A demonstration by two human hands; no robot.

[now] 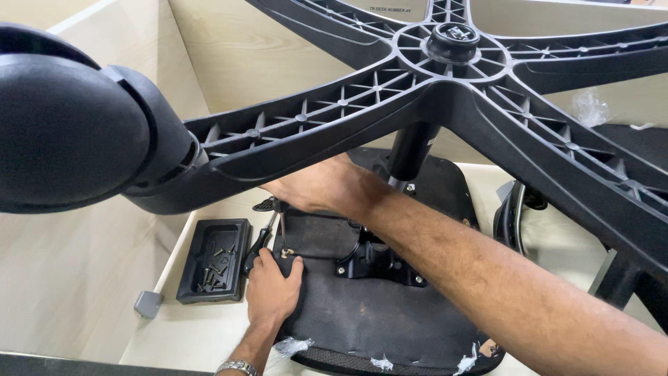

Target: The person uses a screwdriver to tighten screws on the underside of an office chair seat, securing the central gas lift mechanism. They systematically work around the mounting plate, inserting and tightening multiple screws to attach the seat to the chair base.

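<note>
Upturned office chair on a pale table (76,278) — black five-spoke base (445,76) overhead, one caster (56,118) large at upper left. Seat underside (376,313) facing up near the table's front edge, black mechanism plate (379,261) bolted at its middle. Left hand (273,282) on the seat's left edge, fingers curled together around a small screw (287,253), pinching it upright. Right hand (323,186) reaching under a spoke, fingers closed on the handle of a screwdriver (268,226) — tip down by the screw. Black tray (214,259) of screws just left of the seat. Grey clip (148,303) near the table's front left edge.
</note>
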